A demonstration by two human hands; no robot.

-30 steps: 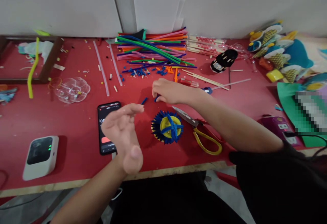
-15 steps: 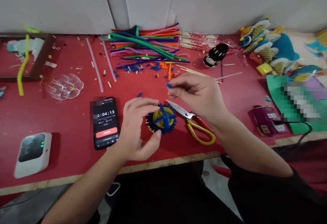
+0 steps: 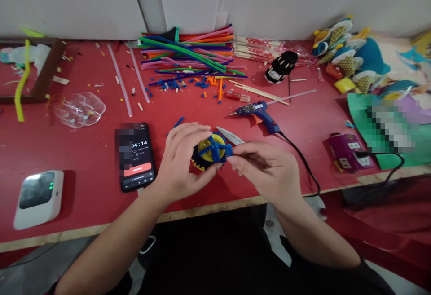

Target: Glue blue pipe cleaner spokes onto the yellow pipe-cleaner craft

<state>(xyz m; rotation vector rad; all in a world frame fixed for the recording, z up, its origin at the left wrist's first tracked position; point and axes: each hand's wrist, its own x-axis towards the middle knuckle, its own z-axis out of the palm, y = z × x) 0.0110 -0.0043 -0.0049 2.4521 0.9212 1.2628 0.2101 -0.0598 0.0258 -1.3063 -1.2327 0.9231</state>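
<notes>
My left hand point(image 3: 180, 162) is wrapped round a small round craft piece point(image 3: 209, 151) of yellow and dark blue pipe cleaner, its top crossed by blue strips. With thumb and fingertips, my right hand point(image 3: 272, 167) pinches a short blue pipe-cleaner piece point(image 3: 229, 150) against the right side of the craft piece. Behind both hands lie scissors; only their blade point(image 3: 230, 135) shows, the handles being hidden under my right hand. Farther back, a blue hot glue gun point(image 3: 261, 114) rests on the red table point(image 3: 90, 151).
Left of my left hand lies a phone point(image 3: 136, 158) showing a timer, with a white device point(image 3: 38, 200) beyond it. Pipe cleaners point(image 3: 188, 55) and blue and orange clippings point(image 3: 182, 84) lie at the back. The glue gun's cord point(image 3: 303, 165) runs toward the front edge near a purple power socket point(image 3: 348, 151).
My right hand has come down and nearer, bringing the blue piece to the craft piece and uncovering the glue gun. My left hand has closed round the craft piece and tilted it.
</notes>
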